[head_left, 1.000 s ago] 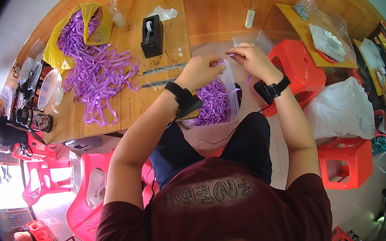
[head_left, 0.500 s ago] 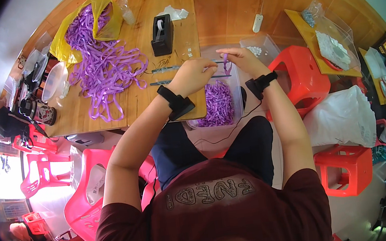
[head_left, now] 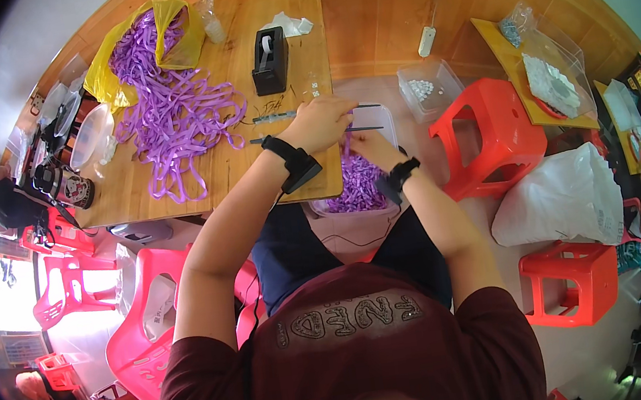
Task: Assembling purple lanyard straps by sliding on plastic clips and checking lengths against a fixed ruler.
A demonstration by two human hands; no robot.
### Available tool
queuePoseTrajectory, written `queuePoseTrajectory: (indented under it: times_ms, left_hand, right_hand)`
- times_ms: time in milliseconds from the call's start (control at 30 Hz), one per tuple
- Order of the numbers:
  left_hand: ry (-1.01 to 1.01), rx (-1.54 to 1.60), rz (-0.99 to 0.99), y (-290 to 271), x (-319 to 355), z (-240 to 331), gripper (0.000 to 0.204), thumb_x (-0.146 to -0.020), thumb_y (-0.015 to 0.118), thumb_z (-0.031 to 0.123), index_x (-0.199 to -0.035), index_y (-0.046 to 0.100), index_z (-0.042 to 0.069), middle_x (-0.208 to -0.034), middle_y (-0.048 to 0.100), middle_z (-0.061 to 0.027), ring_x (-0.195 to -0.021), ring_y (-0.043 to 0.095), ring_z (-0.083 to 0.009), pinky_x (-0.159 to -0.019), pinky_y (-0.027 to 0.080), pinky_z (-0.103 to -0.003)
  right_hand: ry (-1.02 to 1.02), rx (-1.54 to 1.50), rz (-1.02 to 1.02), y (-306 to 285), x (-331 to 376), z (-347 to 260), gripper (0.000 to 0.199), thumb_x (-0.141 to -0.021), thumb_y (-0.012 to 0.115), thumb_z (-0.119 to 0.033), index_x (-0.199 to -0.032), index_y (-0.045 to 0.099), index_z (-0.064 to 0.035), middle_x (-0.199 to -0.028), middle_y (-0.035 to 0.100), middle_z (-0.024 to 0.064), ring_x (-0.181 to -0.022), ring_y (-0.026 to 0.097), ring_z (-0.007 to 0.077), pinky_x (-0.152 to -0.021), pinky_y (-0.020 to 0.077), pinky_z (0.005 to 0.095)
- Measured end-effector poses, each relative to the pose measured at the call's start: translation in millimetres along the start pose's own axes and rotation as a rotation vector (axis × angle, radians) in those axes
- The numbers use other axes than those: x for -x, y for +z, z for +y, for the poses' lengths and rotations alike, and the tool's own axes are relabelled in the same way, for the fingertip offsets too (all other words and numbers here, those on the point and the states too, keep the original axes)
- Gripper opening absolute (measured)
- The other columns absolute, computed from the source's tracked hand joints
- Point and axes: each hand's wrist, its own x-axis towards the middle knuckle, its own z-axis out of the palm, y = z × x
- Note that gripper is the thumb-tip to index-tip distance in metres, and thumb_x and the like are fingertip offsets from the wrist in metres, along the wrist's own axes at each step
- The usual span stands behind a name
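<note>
My left hand (head_left: 322,124) is at the table's right edge, fingers bent together over two thin dark rods (head_left: 364,129) that stick out past the edge. What its fingertips pinch is hidden. Close below it, my right hand (head_left: 375,149) is closed at a narrow strip of purple ribbon (head_left: 346,145), which hangs beside the left fingertips. Under both hands stands a clear plastic bin (head_left: 385,115) holding many short purple ribbon pieces (head_left: 359,183). Clear tape holds the rods' other ends on the wooden table (head_left: 236,175).
Long purple ribbons (head_left: 172,118) spill from a yellow bag (head_left: 104,79) across the table. A black tape dispenser (head_left: 270,65) stands at the back. To the right are a clear box with white pieces (head_left: 425,101), a red stool (head_left: 492,121) and a white sack (head_left: 559,197).
My right hand has moved down and left, from beyond the rods' tips to over the bin; the ribbon loop it held up is no longer raised there. My left hand stays near the rods.
</note>
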Motion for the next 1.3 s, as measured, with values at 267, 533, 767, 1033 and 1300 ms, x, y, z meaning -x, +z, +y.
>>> queuePoseTrajectory:
  times_ms: [267,533,767,1033,1300]
  left_hand:
    - [-0.025,-0.024,-0.028,3,2,0,0.039,-0.096,0.054,0.026,-0.131,0.06,0.011,-0.13,0.061,-0.017,-0.125,0.053,-0.0354,-0.102,0.044,-0.048]
    - [0.031,0.247,0.078,-17,57,62,0.036,-0.096,0.059,0.021,-0.129,0.062,0.008,-0.102,0.07,-0.0163,-0.094,0.068,-0.027,-0.083,0.054,-0.036]
    - [-0.26,0.47,-0.049,105,155,48,0.029,-0.094,0.065,0.026,-0.105,0.069,0.0,-0.089,0.071,-0.0106,-0.074,0.065,-0.0164,-0.07,0.053,-0.032]
    - [-0.372,0.74,-0.301,126,168,35,0.025,-0.093,0.069,0.024,-0.095,0.065,0.0,-0.079,0.066,-0.0048,-0.076,0.061,-0.0101,-0.069,0.051,-0.027]
    - [-0.375,0.956,-0.244,121,171,26,0.022,-0.097,0.064,0.017,-0.112,0.067,0.001,-0.091,0.069,-0.0027,-0.085,0.063,-0.0076,-0.075,0.053,-0.025]
  right_hand:
    - [0.673,-0.197,0.078,48,87,93,0.031,-0.098,0.062,-0.025,-0.108,0.063,0.0044,-0.088,0.073,0.0172,-0.064,0.07,0.0214,-0.052,0.0586,0.0306]
    - [0.867,-0.202,-0.158,62,129,63,0.034,-0.096,0.06,-0.023,-0.12,0.06,0.001,-0.095,0.073,0.0199,-0.063,0.07,0.0188,-0.054,0.0581,0.028]
    - [0.823,-0.3,-0.233,72,145,63,0.037,-0.097,0.057,-0.026,-0.124,0.06,-0.0006,-0.1,0.073,0.0189,-0.067,0.07,0.0178,-0.059,0.0592,0.0284]
    - [0.807,-0.439,-0.161,64,144,58,0.037,-0.095,0.059,-0.033,-0.114,0.063,-0.0023,-0.092,0.073,0.0139,-0.065,0.068,0.018,-0.059,0.0576,0.0271]
    - [0.675,-0.227,-0.094,56,147,54,0.039,-0.092,0.068,-0.038,-0.107,0.069,-0.0023,-0.09,0.073,0.0096,-0.064,0.066,0.0151,-0.057,0.0544,0.0258]
